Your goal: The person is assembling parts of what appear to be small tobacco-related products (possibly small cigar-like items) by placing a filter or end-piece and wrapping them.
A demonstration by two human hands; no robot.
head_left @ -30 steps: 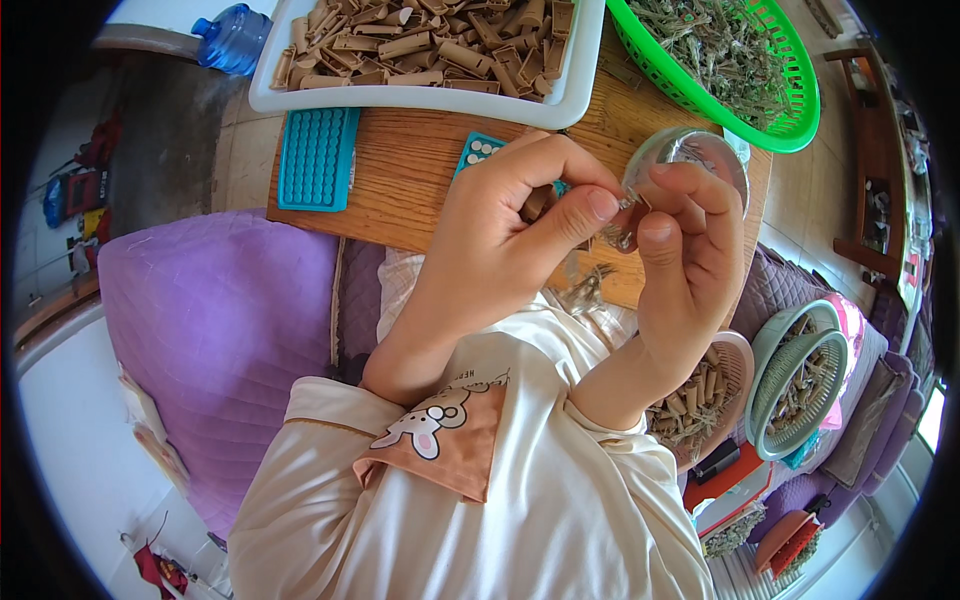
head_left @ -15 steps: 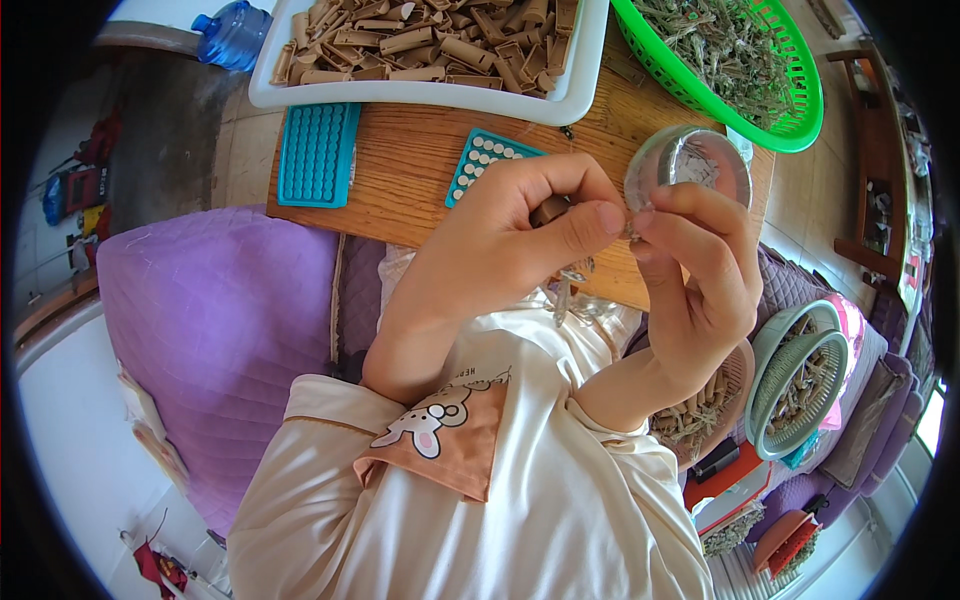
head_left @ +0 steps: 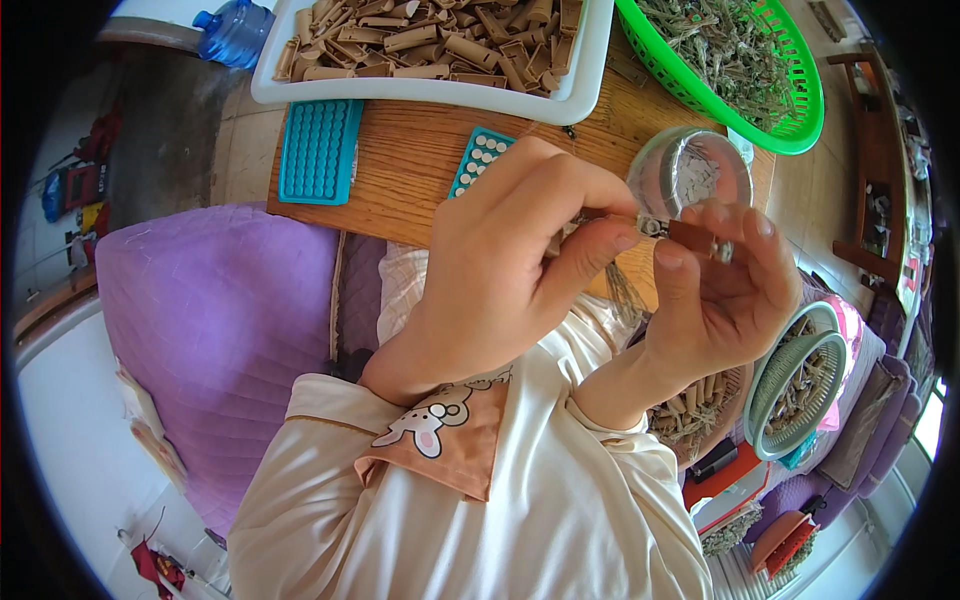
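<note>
In front of my chest, my left hand [head_left: 530, 240] is closed, thumb and forefinger pinched at the left end of a small brown half-tube piece [head_left: 692, 237]. A bundle of thin greyish strands [head_left: 626, 297] hangs below that pinch. My right hand [head_left: 725, 290] curls around the brown piece, which lies between its thumb and fingers; a small shiny bit shows at the piece's right end. Just beyond the hands stands a clear round tub [head_left: 650, 175] with whitish bits in it. A teal tray of white round pieces [head_left: 478, 160] is partly hidden behind my left hand.
On the wooden table [head_left: 400, 165] are a white bin [head_left: 420, 92] of brown half-tubes, a teal tray [head_left: 318, 150] with round hollows and a green basket [head_left: 805, 110] of strand bundles. Bowls of brown pieces [head_left: 700, 410] and a pale green basket [head_left: 835, 350] stand at my right.
The brown piece, partly hidden in my left hand before, now shows between my right fingers. My right hand has shifted right and opened out around it; the strands hang further right.
</note>
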